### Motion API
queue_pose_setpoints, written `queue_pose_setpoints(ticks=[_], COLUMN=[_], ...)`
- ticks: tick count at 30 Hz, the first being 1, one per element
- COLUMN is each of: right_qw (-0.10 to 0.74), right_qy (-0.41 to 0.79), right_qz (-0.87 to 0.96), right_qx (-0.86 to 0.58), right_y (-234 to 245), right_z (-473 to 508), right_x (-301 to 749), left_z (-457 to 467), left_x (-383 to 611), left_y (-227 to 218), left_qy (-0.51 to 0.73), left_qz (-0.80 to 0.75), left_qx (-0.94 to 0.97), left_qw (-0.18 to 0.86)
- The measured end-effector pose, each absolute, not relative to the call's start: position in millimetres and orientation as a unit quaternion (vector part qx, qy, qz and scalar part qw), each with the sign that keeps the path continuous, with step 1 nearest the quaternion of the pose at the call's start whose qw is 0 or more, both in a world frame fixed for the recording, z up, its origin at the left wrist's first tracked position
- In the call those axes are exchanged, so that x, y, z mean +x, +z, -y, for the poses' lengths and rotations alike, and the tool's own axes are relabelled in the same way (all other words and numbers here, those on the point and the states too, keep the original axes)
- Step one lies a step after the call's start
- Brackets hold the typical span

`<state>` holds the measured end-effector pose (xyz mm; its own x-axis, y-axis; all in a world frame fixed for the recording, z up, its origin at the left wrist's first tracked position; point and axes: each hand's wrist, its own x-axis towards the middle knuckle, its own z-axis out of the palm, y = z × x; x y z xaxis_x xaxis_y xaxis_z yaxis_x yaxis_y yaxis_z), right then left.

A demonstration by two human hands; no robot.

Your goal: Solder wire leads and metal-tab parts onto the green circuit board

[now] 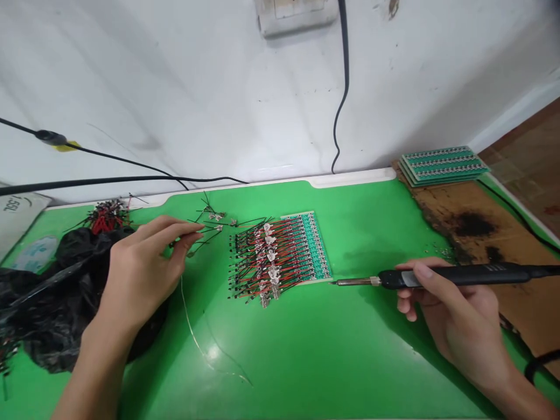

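Observation:
My right hand (450, 312) is closed around a black soldering iron (455, 275), whose metal tip points left at the lower right corner of a green circuit board panel (315, 248). Many red and black wires with small clear parts (262, 265) lie fanned out from the panel's left side. My left hand (146, 265) reaches over the mat with its fingertips pinched on a loose wired part (205, 230) left of the panel. A thin strand of solder wire (195, 332) trails from under this hand across the green mat (350, 350).
A black plastic bag (39, 303) lies at the left with a heap of red and black wires (107, 216) behind it. A stack of green panels (441, 164) sits at the back right on a scorched wooden board (485, 227). Black cables (341, 87) hang on the white wall.

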<state>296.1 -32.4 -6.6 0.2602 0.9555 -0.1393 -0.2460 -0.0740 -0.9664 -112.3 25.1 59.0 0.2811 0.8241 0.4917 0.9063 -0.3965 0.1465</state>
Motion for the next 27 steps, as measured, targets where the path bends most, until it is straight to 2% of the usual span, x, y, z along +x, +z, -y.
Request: queue_pose_setpoints(ticks=[5, 9, 15, 20, 27], right_qw=[0.587, 0.577, 0.573, 0.569, 0.563], right_qy=[0.514, 0.522, 0.525, 0.528, 0.520], right_qz=[0.334, 0.333, 0.319, 0.316, 0.333], right_qx=[-0.529, -0.532, -0.543, -0.546, -0.549], right_y=[-4.7, -6.0, -10.9, -9.1, -7.7], right_z=[30.0, 28.9, 30.9, 29.5, 30.7], right_x=[293.1, 292.5, 294.1, 293.4, 293.2], left_z=[5.1, 21.7, 21.1, 19.5, 30.9], left_x=[-57.3, -22.2, -18.1, -25.8, -10.6], left_y=[60.9, 44.8, 26.5, 27.4, 35.0], left_qy=[-0.241, -0.212, -0.194, -0.235, -0.349], left_qz=[0.443, 0.429, 0.425, 0.416, 0.443], left_qx=[-0.863, -0.878, -0.883, -0.879, -0.824], left_qw=[0.033, -0.022, -0.039, -0.019, -0.050])
